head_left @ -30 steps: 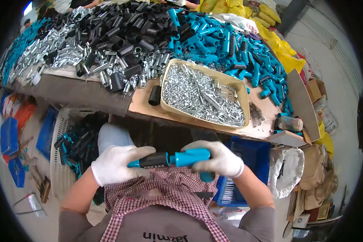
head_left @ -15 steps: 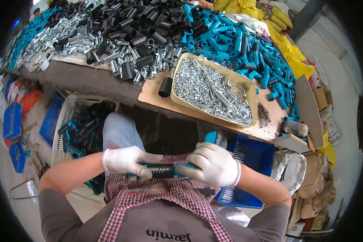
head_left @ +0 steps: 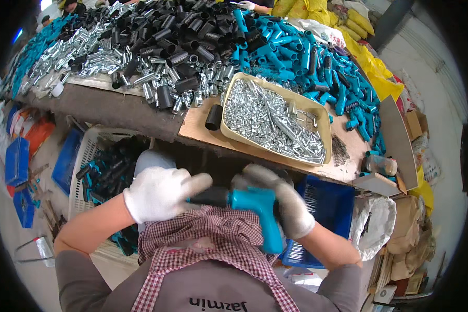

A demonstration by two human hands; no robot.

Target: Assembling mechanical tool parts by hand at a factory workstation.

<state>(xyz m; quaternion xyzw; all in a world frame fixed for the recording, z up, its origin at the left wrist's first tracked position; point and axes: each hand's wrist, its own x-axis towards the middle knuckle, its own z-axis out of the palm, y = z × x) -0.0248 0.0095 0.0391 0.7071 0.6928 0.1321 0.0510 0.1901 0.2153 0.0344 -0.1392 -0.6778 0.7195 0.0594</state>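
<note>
In front of my apron hangs a teal pistol-shaped tool housing [head_left: 252, 200] with a black sleeve [head_left: 213, 197] on its left end. My left hand [head_left: 158, 195], in a white glove, pinches that black end, its fingertips slightly blurred. Beside the housing's handle is my right hand [head_left: 288, 200], gloved too. Its fingers reach leftward above the teal body and are smeared by motion, so their grip on it is unclear. The handle points downward, toward my apron.
A cream tray [head_left: 229, 127] of small metal parts stands on the table edge, with a loose black sleeve [head_left: 213, 117] beside it. Behind lie heaps of black sleeves [head_left: 192, 31] and teal housings [head_left: 291, 52]. A white basket [head_left: 78, 182] and blue bin [head_left: 335, 208] flank me below.
The tool housing has turned so that its teal body and downward handle show. My right hand has shifted from its left-side hold to beside the handle; my left hand has moved slightly left and up.
</note>
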